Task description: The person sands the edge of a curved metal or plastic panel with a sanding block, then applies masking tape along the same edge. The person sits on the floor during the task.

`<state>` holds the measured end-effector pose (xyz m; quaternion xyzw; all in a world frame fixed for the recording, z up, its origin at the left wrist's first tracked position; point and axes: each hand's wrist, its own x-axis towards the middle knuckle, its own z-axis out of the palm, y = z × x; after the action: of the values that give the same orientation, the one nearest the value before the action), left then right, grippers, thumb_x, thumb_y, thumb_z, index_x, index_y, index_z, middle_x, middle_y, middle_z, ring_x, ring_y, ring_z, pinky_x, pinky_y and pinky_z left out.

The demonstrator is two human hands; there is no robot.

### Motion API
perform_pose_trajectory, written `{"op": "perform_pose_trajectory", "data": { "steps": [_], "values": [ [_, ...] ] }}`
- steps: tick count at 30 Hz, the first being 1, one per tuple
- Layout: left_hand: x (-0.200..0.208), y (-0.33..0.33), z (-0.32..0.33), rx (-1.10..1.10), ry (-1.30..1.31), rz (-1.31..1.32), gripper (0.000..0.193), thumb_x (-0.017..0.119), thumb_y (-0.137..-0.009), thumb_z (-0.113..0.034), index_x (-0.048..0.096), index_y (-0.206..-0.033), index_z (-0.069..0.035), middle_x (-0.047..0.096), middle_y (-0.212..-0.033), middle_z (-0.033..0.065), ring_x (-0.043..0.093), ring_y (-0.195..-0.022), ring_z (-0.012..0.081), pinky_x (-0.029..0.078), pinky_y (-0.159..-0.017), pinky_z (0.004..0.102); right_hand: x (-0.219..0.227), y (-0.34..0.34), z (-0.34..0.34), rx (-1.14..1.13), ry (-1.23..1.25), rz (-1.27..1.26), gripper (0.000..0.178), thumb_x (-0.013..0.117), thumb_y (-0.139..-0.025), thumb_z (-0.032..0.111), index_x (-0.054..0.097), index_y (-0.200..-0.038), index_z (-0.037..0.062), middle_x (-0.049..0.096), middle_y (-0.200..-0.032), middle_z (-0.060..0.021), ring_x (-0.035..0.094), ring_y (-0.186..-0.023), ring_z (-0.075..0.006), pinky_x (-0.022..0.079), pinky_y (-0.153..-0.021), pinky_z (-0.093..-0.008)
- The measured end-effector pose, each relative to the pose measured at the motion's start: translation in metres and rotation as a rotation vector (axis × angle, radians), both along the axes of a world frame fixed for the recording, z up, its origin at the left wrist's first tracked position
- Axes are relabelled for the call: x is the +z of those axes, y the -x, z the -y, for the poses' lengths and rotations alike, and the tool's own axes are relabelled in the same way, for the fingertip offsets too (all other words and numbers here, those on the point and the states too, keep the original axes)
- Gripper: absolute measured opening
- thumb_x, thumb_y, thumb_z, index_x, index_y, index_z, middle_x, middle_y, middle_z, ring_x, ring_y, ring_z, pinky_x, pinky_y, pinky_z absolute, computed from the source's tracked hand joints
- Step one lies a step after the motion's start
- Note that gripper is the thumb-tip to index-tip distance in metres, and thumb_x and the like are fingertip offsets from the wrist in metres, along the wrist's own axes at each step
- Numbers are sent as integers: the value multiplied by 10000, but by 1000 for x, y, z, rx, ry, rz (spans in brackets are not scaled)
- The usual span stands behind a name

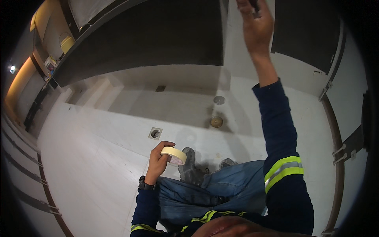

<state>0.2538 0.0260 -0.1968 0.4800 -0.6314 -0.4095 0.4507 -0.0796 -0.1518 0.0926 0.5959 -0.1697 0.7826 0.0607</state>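
In my left hand is a roll of pale yellow masking tape, held near my knees with the fingers through and around the ring. A dark watch sits on that wrist. My right arm stretches far forward, and my right hand is raised in front of the pale wall beside a dark panel. Its fingers look closed around something small and dark, but the picture's upper edge cuts them off, so I cannot make out what it is.
A long dark panel spans the upper left above a pale recess. On the light floor are a square drain and a short upright pipe with a brownish top. My boots stand just behind these. A yellow bucket is far left.
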Motion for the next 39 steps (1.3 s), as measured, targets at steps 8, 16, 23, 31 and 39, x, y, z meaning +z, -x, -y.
{"op": "perform_pose_trajectory", "data": {
  "steps": [8,16,23,31,39],
  "values": [
    [-18,3,11,52,-68,19,359,441,-893,54,650,-1181,10,671,-1011,59,635,-916,103,530,-775,248,3,-18,4,29,-260,-178,947,644,-925,641,473,-1408,-156,546,-1415,-341,537,-1339,-423,422,-1128,-445],
    [-29,5,16,24,-88,74,313,483,-921,44,661,-1175,1,682,-1018,55,629,-921,104,505,-803,246,-2,-32,-40,-237,-46,-219,775,773,-847,496,573,-1286,-111,639,-1237,-287,616,-1178,-389,484,-1031,-455],
    [-32,-1,15,109,-29,119,295,492,-937,45,657,-1176,-5,692,-1009,36,643,-905,106,520,-801,259,-81,-15,-112,435,-60,-577,488,780,-863,294,675,-1271,49,714,-1189,-161,687,-1116,-312,551,-972,-417],
    [32,41,-18,65,186,6,300,451,-953,17,636,-1189,25,692,-1067,99,678,-964,159,558,-825,286,-167,22,-199,536,-671,-884,638,814,-840,412,641,-1340,56,707,-1191,-159,696,-1090,-290,547,-948,-406],
    [107,100,-99,-73,350,13,236,496,-1037,-122,654,-1166,-5,711,-1008,88,672,-947,159,524,-867,297,-195,64,-268,183,-1047,-918,728,793,-820,530,635,-1345,51,657,-1276,-213,662,-1155,-343,544,-948,-423]
  ]
}}
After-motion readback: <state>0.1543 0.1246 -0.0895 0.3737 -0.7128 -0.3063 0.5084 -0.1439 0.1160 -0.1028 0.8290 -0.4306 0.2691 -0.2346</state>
